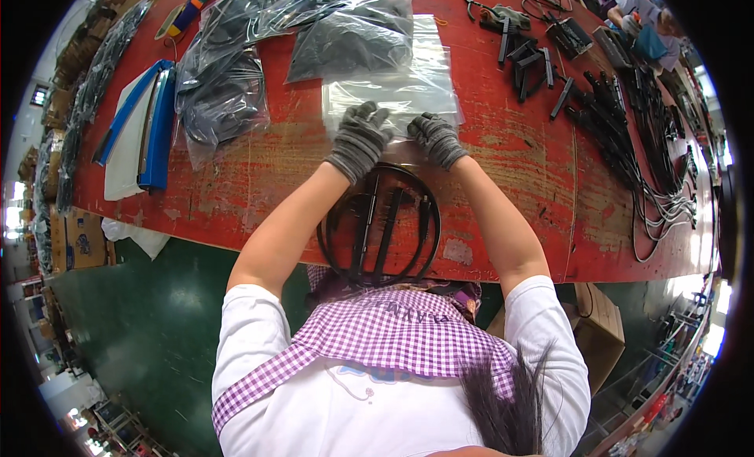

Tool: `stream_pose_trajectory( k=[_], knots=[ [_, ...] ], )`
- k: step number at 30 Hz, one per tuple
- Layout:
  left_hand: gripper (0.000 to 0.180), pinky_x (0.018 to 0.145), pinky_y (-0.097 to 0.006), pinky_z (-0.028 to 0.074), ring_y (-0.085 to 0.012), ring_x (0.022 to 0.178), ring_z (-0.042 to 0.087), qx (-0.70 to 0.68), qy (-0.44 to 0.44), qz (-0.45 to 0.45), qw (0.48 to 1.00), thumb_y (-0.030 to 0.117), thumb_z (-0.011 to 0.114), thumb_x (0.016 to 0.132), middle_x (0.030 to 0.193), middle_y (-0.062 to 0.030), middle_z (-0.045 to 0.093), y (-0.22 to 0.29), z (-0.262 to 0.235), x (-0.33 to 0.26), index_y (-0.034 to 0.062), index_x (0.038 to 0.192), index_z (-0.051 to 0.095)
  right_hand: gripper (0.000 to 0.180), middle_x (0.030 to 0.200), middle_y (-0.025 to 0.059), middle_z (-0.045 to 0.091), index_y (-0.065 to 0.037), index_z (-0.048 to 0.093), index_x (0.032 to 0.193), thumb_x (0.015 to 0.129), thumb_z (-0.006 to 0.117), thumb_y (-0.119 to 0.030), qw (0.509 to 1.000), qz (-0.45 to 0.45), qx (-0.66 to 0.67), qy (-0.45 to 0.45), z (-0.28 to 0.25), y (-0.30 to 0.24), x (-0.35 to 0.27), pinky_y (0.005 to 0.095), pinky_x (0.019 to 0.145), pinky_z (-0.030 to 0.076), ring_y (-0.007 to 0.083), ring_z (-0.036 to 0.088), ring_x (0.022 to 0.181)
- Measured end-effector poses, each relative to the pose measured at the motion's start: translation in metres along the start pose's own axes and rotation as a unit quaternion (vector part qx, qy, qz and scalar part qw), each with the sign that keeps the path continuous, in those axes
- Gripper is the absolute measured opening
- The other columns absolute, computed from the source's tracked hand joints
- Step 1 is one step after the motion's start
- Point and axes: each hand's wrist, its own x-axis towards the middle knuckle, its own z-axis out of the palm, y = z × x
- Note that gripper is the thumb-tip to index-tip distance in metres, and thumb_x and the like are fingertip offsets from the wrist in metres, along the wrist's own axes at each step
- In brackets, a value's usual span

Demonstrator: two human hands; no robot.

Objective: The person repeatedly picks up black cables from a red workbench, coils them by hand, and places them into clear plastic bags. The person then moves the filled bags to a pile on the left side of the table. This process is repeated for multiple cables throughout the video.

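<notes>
Both my hands wear grey knit gloves and are at the near edge of a stack of clear plastic bags (393,95). My left hand (361,139) rests on the stack's near left corner, its fingers somewhat spread. At the near right corner, my right hand (437,139) has its fingers curled together on the edge of a plastic bag. Between my forearms, close to my body, lies a coiled black cable (434,229) with black bar-shaped pieces (385,231) inside its loop.
Filled clear bags of black items (220,103) lie at the far left, beside blue-and-white folders (157,131). Black bars (525,60) and bundled cables (628,143) cover the right of the red table (518,198). A co-worker (648,29) is at the far right.
</notes>
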Motion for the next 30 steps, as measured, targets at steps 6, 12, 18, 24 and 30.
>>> stream_pose_trajectory(
  k=[6,12,18,24,30],
  knots=[
    [0.017,0.077,-0.034,0.048,-0.0218,0.092,0.056,0.067,-0.174,-0.043,0.981,0.017,0.052,0.078,0.095,-0.0034,0.060,-0.025,-0.023,0.003,0.0160,0.089,0.065,0.024,0.099,0.0095,0.058,-0.014,0.063,0.091,0.080,0.055,-0.033,0.996,-0.008,0.016,0.092,-0.001,-0.011,-0.007,0.0403,0.083,0.041,0.0298,0.053,0.096],
    [0.014,0.071,-0.031,0.047,-0.0188,0.089,0.055,0.083,-0.079,0.011,0.993,0.018,0.052,0.076,0.090,-0.0024,0.059,-0.021,-0.029,-0.010,0.0167,0.084,0.063,0.024,0.108,0.0075,0.055,-0.017,0.062,0.094,0.077,0.057,-0.033,0.964,-0.034,-0.201,0.171,0.007,-0.034,-0.014,0.0393,0.090,0.035,0.0253,0.047,0.105],
    [0.056,0.060,-0.045,0.051,-0.0295,0.071,0.062,0.024,-0.283,-0.216,0.934,0.009,0.036,0.085,0.090,-0.0140,0.060,-0.017,-0.029,-0.030,0.0245,0.138,0.024,0.047,0.095,0.0128,0.060,-0.016,0.042,0.127,0.081,0.050,-0.022,0.949,0.132,-0.286,-0.021,-0.029,-0.035,-0.042,0.0438,0.072,0.044,0.0272,0.056,0.091],
    [0.064,0.054,-0.042,0.050,-0.0268,0.065,0.061,0.071,-0.201,-0.167,0.963,0.007,0.039,0.081,0.087,-0.0142,0.060,-0.048,0.026,-0.041,0.0225,0.140,0.020,0.062,0.067,0.0153,0.055,-0.020,0.026,0.136,0.079,0.050,-0.014,0.980,0.068,-0.147,0.120,0.011,-0.016,-0.054,0.0450,0.056,0.044,0.0327,0.054,0.058],
    [0.041,0.047,-0.037,0.045,-0.0244,0.057,0.057,0.086,-0.179,0.068,0.978,0.013,0.042,0.081,0.079,-0.0091,0.060,-0.033,-0.002,-0.098,0.0110,0.122,0.044,0.068,0.060,0.0108,0.051,-0.015,0.028,0.135,0.073,0.058,-0.015,0.984,-0.067,-0.161,0.040,-0.008,-0.032,-0.149,0.0396,0.048,0.041,0.0269,0.053,0.054]
  ],
)
